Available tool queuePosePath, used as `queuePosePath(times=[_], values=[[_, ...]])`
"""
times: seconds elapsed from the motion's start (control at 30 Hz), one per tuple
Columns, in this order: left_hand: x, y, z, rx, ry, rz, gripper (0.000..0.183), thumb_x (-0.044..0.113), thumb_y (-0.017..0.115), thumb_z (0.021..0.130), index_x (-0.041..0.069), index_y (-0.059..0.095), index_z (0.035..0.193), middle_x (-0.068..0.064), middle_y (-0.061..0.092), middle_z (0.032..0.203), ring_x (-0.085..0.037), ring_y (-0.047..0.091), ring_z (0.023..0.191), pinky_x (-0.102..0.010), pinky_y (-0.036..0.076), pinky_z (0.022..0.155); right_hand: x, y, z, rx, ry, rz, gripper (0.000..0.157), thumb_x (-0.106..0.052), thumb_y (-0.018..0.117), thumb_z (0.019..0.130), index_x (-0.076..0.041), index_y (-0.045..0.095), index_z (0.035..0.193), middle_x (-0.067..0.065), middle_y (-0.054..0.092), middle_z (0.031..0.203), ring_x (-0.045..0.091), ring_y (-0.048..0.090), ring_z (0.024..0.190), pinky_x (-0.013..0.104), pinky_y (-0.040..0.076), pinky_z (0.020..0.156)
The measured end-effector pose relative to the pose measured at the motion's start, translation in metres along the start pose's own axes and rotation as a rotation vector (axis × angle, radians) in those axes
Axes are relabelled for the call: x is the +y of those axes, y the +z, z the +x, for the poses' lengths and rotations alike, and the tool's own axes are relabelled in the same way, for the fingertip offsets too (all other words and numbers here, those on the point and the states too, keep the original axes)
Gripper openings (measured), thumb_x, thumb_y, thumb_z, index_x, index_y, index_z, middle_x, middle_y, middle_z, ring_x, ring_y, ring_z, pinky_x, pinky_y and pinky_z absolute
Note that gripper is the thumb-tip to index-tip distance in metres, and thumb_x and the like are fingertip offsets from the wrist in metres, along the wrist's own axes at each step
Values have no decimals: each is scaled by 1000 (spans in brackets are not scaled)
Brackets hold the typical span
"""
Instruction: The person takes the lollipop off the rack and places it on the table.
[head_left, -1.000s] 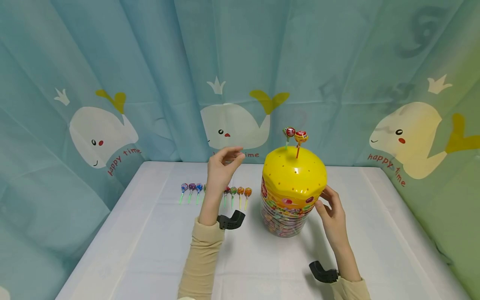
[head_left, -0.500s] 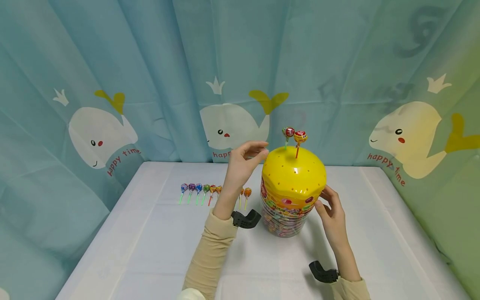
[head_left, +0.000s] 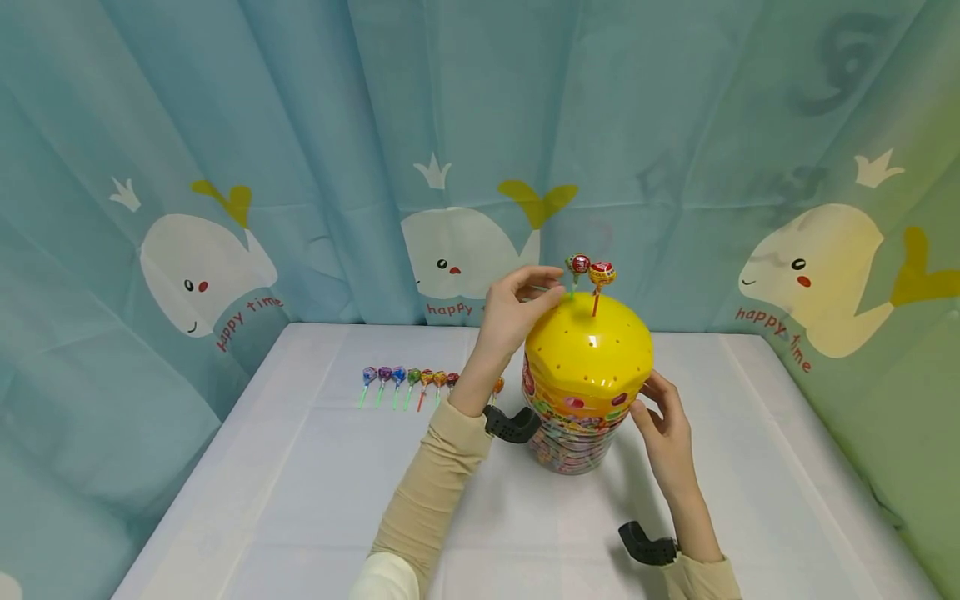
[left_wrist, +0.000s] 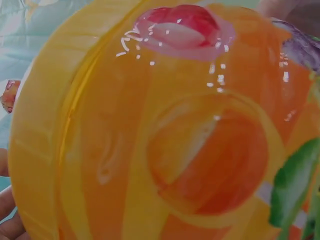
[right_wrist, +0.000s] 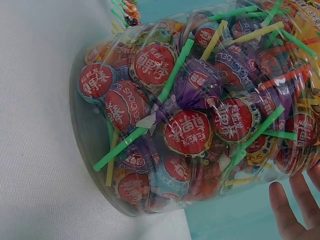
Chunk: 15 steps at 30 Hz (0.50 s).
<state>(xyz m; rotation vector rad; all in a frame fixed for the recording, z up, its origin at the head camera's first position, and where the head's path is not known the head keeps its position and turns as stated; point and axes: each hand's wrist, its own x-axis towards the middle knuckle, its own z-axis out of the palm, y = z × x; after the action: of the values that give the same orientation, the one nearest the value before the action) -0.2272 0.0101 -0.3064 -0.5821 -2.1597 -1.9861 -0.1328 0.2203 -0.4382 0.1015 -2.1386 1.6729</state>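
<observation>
A big clear jar (head_left: 567, 454) packed with wrapped lollipops stands upright, under a yellow dotted lid (head_left: 592, 350). Two lollipops stick up from the lid: one with a red and green wrapper (head_left: 577, 264) on a green stick, one with a red and yellow wrapper (head_left: 602, 273) on a red stick. My left hand (head_left: 517, 308) hovers at the lid's upper left, bent fingertips right beside the green stick. Its fingers (left_wrist: 7, 205) show past the lid's edge in the left wrist view. My right hand (head_left: 666, 429) rests its fingertips against the jar's right side.
A row of several lollipops (head_left: 413, 377) lies on the white-covered table (head_left: 300, 467), left of the jar, partly hidden by my left forearm. A blue-green curtain (head_left: 322, 167) with whale prints hangs behind the table.
My left hand has moved right, from above the lollipop row to beside the lollipops on the lid. My right hand and the jar have stayed in place.
</observation>
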Motion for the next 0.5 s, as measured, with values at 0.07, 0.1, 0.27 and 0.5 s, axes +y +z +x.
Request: queuePosePath(times=[0.07, 0.1, 0.27, 0.5], values=[[0, 1, 3, -9, 3, 16, 25, 19, 69, 88, 12, 70, 112, -10, 69, 104, -16, 60, 87, -21, 51, 75, 0, 0, 0, -2, 7, -2, 46, -4, 50, 97, -7, 40, 142, -20, 46, 130, 2, 45, 118, 6, 40, 92], [0, 2, 4, -14, 5, 21, 24, 18, 69, 88, 12, 70, 112, -9, 69, 104, -16, 60, 88, -21, 50, 77, 1, 0, 0, -1, 11, -3, 47, -4, 50, 97, -7, 40, 143, -20, 46, 130, 1, 45, 118, 6, 40, 92], [3, 5, 7, -33, 14, 40, 24, 16, 68, 89, 11, 69, 113, -10, 70, 105, -18, 61, 91, -21, 50, 81, 0, 0, 0, -4, 10, -3, 46, -4, 50, 97, -7, 40, 142, -20, 46, 130, 2, 45, 119, 6, 40, 92], [5, 8, 11, -39, 25, 48, 24, 13, 68, 88, 9, 69, 112, -11, 71, 105, -19, 62, 90, -20, 50, 81, -2, 0, -1, -3, 5, -9, 45, -4, 49, 98, -7, 40, 142, -19, 46, 130, 2, 45, 119, 5, 39, 92]])
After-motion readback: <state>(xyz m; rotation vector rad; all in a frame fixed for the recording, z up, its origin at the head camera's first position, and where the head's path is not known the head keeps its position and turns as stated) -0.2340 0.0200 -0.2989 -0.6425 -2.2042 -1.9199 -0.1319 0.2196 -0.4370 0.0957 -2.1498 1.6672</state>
